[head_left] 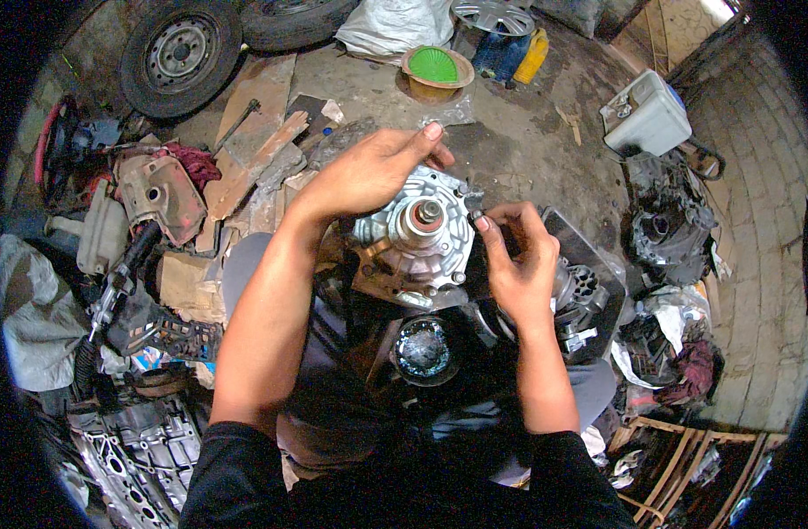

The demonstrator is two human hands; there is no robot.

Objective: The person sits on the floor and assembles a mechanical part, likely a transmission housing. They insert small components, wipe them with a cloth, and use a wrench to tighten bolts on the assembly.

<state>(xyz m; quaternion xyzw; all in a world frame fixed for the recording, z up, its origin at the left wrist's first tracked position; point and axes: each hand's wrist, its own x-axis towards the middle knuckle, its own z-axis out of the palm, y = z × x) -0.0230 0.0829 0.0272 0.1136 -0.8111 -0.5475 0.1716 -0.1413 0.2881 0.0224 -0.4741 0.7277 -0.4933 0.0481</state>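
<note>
**Hands on a metal housing**

Seen between the knees, above a dirt floor [527, 150]: a round silver housing [413, 234] with a centre shaft [429, 212]. Left hand [369, 172] laid over the housing's far-left rim, fingers loosely spread, gripping nothing visible. Right hand [514, 256] at the right edge, thumb and forefinger pinched on a small dark bolt [475, 204]. Off to the far left, a tyre [179, 55]; farther back, a green bowl [435, 69].

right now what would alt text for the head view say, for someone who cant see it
Seen from above, a seated person's left hand rests on a round silver metal housing with a central shaft, while the right hand pinches a small part at its rim. Around them on the dirty concrete floor lie tyres, engine parts and rags.
</note>
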